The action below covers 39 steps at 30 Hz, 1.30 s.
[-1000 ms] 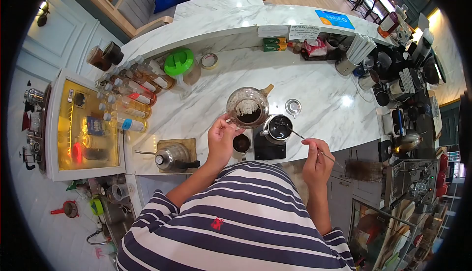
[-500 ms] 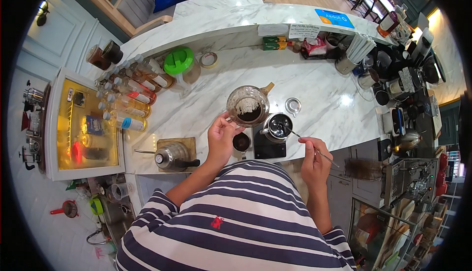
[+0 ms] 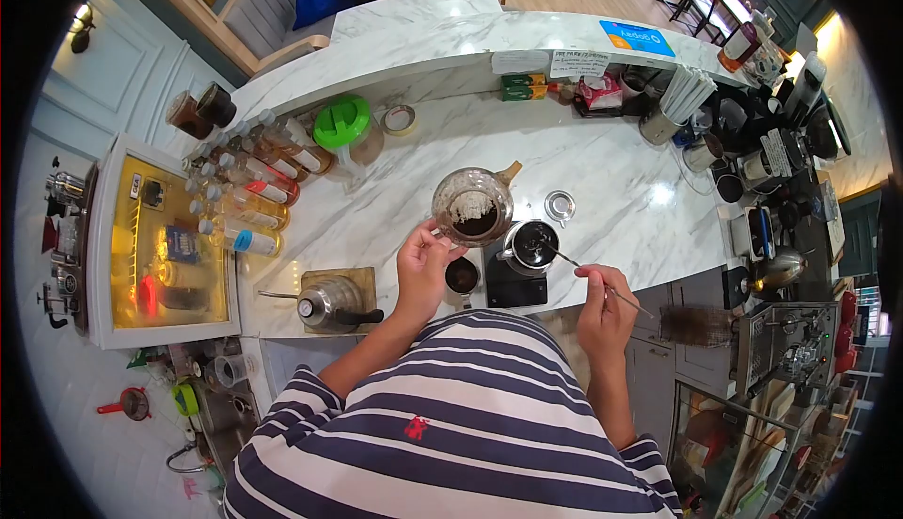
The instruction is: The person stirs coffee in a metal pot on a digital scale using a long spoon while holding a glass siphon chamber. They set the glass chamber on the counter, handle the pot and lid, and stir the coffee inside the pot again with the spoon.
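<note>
My left hand [image 3: 425, 260] has its fingers closed at the lower left edge of a round glass pot [image 3: 499, 201] with a short wooden handle. Dark and pale patches show inside the pot. In my right hand [image 3: 604, 304] is a long thin metal spoon [image 3: 632, 303], gripped partway along its shaft. Its far end reaches into a cup [image 3: 509, 247] of dark liquid [image 3: 535, 241], which stands at the top of a black scale [image 3: 515, 290]. Left of the scale, near my left wrist, sits a small container [image 3: 462, 274] with dark contents.
A gooseneck kettle [image 3: 324, 301] rests on a wooden board at the left. Behind it are several bottles [image 3: 246, 207] and a green-lidded jug [image 3: 342, 122]. A small metal lid [image 3: 560, 205] lies beyond the cup. Straws [image 3: 688, 94] and equipment line the right side.
The spoon has shifted slightly in the cup, its outer end moving a little right and away from me. My left hand and the glass pot have stayed almost still.
</note>
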Each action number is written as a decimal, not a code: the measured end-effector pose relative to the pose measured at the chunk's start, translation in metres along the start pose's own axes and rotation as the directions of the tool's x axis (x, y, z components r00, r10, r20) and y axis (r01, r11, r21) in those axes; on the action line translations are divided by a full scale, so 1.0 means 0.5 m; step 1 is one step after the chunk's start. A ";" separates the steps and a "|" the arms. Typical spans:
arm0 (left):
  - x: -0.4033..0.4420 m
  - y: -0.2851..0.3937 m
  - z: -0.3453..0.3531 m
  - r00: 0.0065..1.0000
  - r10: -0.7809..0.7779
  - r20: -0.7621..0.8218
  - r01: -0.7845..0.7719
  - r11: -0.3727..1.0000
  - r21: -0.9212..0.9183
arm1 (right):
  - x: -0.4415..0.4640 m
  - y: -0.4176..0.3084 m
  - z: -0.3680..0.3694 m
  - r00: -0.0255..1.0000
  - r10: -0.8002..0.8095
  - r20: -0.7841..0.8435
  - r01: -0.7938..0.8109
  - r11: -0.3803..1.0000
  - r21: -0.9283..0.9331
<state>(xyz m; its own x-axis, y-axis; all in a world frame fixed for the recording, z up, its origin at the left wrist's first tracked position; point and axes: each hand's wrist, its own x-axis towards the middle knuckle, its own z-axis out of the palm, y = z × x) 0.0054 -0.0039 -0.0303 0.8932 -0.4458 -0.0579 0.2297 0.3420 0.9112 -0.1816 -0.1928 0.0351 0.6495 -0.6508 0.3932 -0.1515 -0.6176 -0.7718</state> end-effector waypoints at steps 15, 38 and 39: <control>0.001 0.004 0.002 1.000 -0.020 -0.016 0.020 1.000 0.001 | -0.002 0.006 0.002 0.999 -0.040 0.009 0.040 0.999 0.008; 0.000 0.003 0.000 1.000 -0.020 -0.007 0.020 1.000 -0.010 | -0.002 -0.006 -0.006 0.998 0.067 0.014 -0.067 0.998 0.012; 0.000 0.004 0.001 1.000 -0.020 -0.005 0.020 1.000 -0.008 | -0.001 -0.007 -0.006 0.997 0.078 0.008 -0.078 0.997 0.014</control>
<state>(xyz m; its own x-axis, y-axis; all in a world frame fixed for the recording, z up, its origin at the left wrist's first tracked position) 0.0057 -0.0037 -0.0283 0.8905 -0.4483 -0.0780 0.2502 0.3393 0.9068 -0.1837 -0.1918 0.0390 0.6420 -0.6930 0.3279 -0.1910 -0.5588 -0.8070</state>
